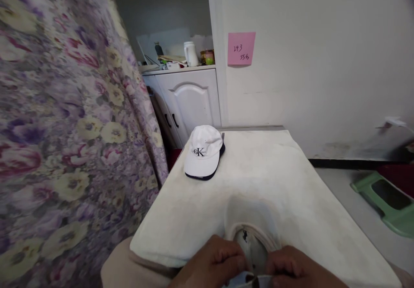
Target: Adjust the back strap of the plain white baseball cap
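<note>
One pale fabric cap (254, 208) is lying at the near side of a table covered in off-white cloth (258, 163), in the lower middle of the view. Its rounded brim is pointing away from the person, and its hollow inside is showing a small dark mark. The left hand (223, 258) is closing its curled fingers and thumb on the cap's near left edge. The right hand (289, 264) is pinching the near right edge in the same way, and a bluish strip (241, 278) is showing between the two hands; the picture is cutting off its lower part.

Farther back, near the table's far left corner, a white baseball cap with black "CK" lettering (207, 143) is resting with its brim facing the person, a dark edge showing beneath it. A purple, pink and cream floral curtain (74, 128) is hanging on the left. Behind the table, a white cabinet with black handles (194, 100) is holding a white jug (190, 54) and clutter. A pink square paper note (241, 48) is sticking to the pale wall (307, 72). A green plastic stool (384, 214) is standing on the floor at right.
</note>
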Demonstrator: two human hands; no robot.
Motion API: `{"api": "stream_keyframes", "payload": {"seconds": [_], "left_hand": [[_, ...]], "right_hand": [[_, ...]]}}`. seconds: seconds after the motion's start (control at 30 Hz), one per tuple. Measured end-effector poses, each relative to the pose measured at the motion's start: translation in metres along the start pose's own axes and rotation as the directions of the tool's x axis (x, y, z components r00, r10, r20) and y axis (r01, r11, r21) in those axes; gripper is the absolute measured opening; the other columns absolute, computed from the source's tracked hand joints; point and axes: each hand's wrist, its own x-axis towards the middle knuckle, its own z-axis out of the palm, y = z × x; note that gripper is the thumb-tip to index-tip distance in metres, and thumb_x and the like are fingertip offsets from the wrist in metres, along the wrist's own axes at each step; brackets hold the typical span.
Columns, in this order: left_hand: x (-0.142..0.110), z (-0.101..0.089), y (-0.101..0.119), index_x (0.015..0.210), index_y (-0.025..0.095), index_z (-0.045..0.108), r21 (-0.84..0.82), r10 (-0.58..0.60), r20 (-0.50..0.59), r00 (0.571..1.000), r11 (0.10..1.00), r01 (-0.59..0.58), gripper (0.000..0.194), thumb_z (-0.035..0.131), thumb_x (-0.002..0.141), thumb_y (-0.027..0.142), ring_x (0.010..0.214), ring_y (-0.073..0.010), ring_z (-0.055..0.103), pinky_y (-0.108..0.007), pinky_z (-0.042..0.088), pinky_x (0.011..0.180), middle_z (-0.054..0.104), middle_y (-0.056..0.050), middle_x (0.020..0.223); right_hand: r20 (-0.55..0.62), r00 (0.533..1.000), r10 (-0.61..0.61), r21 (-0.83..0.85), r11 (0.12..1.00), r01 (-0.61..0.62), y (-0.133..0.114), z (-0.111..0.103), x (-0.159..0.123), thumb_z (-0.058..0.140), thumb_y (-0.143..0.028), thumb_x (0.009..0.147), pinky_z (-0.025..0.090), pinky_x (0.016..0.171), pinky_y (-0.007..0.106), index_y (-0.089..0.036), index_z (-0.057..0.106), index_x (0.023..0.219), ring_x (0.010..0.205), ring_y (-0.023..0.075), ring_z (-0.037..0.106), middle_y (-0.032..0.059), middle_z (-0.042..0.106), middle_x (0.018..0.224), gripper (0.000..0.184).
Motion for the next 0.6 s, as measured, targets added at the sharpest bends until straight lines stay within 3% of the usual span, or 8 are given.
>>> {"api": "stream_keyframes", "payload": {"seconds": [0.13, 0.3, 0.37, 0.47, 0.53, 0.6], "left_hand": [[-0.002, -0.004, 0.001, 0.085, 0.012, 0.077, 0.039, 0.039, -0.033, 0.999, 0.999, -0.038, 0.059, 0.048, 0.095, 0.062, 0.064, -0.0138, 0.053, -0.023, 0.038, 0.059, 0.062, -0.002, 0.068], [-0.004, -0.008, 0.006, 0.09, 0.013, 0.08, 0.074, 0.082, -0.055, 0.995, 0.994, -0.078, 0.066, 0.033, 0.101, 0.058, 0.074, -0.0176, 0.062, -0.025, 0.044, 0.069, 0.07, -0.006, 0.076], [-0.005, -0.008, 0.009, 0.092, 0.014, 0.079, 0.09, 0.092, -0.002, 0.996, 0.992, -0.092, 0.055, 0.042, 0.099, 0.053, 0.072, -0.0161, 0.059, -0.024, 0.042, 0.066, 0.067, -0.003, 0.075], [-0.006, -0.004, 0.011, 0.095, 0.017, 0.079, 0.15, 0.042, 0.029, 0.999, 0.988, -0.046, 0.023, 0.067, 0.085, 0.033, 0.068, -0.0127, 0.053, -0.021, 0.037, 0.06, 0.062, 0.002, 0.073], [-0.005, 0.0, 0.011, 0.093, 0.018, 0.079, 0.149, -0.014, -0.006, 1.0, 0.989, 0.015, 0.018, 0.069, 0.079, 0.023, 0.066, -0.0118, 0.052, -0.021, 0.035, 0.058, 0.061, 0.004, 0.071], [-0.003, 0.003, 0.011, 0.089, 0.017, 0.079, 0.098, -0.04, -0.019, 0.999, 0.994, 0.042, 0.016, 0.069, 0.078, 0.024, 0.063, -0.0114, 0.051, -0.021, 0.034, 0.056, 0.059, 0.004, 0.067]], "right_hand": [[0.016, 1.0, -0.024, 0.018, 1.0, 0.024, 0.008, -0.003, 0.004, 0.069, -0.048, 0.08, 0.022, 0.05, 0.023, -0.018, 0.054, 0.068, 0.054, 0.0091, 0.035, -0.0066, 0.041, 0.057, 0.035], [0.017, 0.999, -0.037, 0.065, 0.997, 0.036, 0.012, -0.004, 0.004, 0.071, -0.054, 0.081, 0.02, 0.049, 0.022, -0.019, 0.053, 0.069, 0.054, 0.0084, 0.034, -0.007, 0.041, 0.057, 0.042], [0.03, 0.998, -0.063, 0.087, 0.994, 0.06, 0.01, -0.004, 0.003, 0.072, -0.055, 0.08, 0.021, 0.05, 0.022, -0.018, 0.053, 0.069, 0.056, 0.0085, 0.035, -0.0067, 0.042, 0.059, 0.043], [0.049, 0.994, -0.096, 0.104, 0.99, 0.09, 0.008, -0.004, 0.003, 0.071, -0.056, 0.081, 0.024, 0.051, 0.021, -0.018, 0.053, 0.07, 0.058, 0.0089, 0.039, -0.0059, 0.046, 0.062, 0.043], [0.047, 0.995, -0.089, 0.084, 0.993, 0.085, 0.007, -0.004, 0.003, 0.07, -0.057, 0.082, 0.024, 0.051, 0.021, -0.018, 0.054, 0.07, 0.057, 0.0087, 0.039, -0.0063, 0.045, 0.062, 0.044], [0.034, 0.997, -0.065, 0.065, 0.996, 0.063, 0.006, -0.003, 0.003, 0.071, -0.056, 0.081, 0.023, 0.051, 0.021, -0.018, 0.054, 0.069, 0.056, 0.0085, 0.037, -0.0069, 0.044, 0.059, 0.043]]}}
